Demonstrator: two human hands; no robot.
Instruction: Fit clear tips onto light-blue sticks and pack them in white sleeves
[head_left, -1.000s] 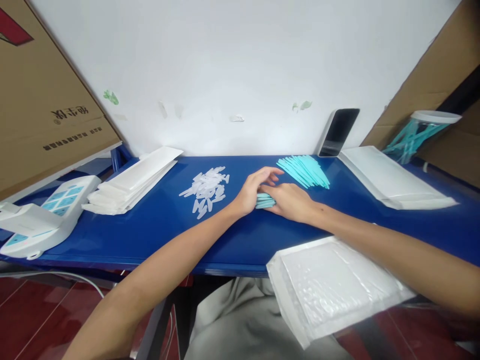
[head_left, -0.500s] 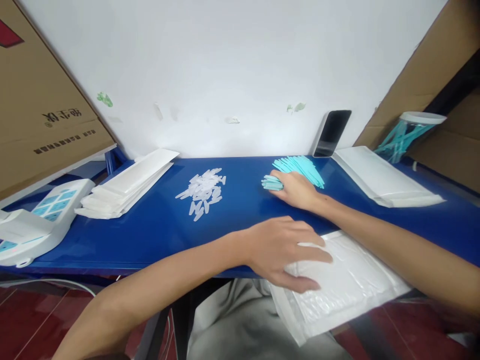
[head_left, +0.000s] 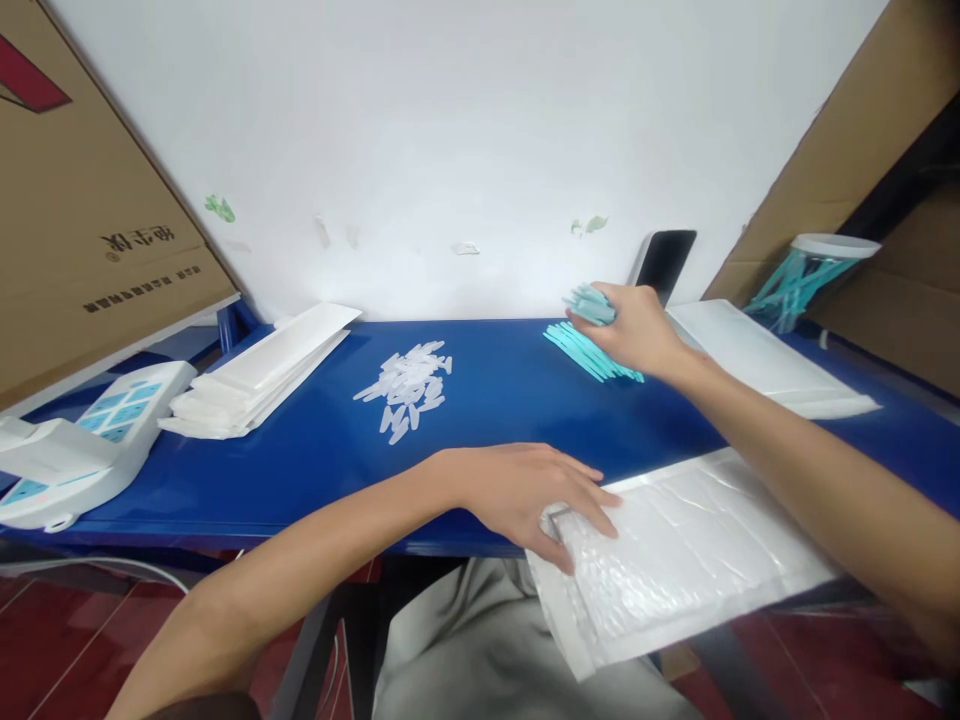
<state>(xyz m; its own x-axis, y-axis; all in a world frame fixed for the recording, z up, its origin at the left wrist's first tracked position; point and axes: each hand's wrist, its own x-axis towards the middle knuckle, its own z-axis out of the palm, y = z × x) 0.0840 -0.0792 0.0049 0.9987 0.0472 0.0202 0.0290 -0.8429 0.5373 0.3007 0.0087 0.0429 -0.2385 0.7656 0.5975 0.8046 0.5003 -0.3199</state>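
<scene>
My right hand (head_left: 637, 325) is closed round a bunch of thin teal sticks (head_left: 591, 303), raised over a small pile of similar teal sticks (head_left: 589, 352) on the blue table (head_left: 480, 400). A white bubble mailer (head_left: 697, 540) lies across the table's front edge, partly over my lap. On its left end rests my left hand (head_left: 544, 495), thumb and fingers apart, the fingertips touching the crinkled plastic. To the left is a heap of small translucent white pieces (head_left: 409, 380).
Stacked white mailers (head_left: 259, 370) and a white power strip (head_left: 112, 440) occupy the left side. At the right are another white mailer (head_left: 772, 360), a phone (head_left: 665, 262) leaning on the wall, and a clear container (head_left: 806, 280) with teal sticks. Cardboard (head_left: 90, 220) stands at left.
My right hand has lifted the bunch of teal sticks up and to the right, and the pile below looks smaller. My left hand has shifted left to the mailer's end.
</scene>
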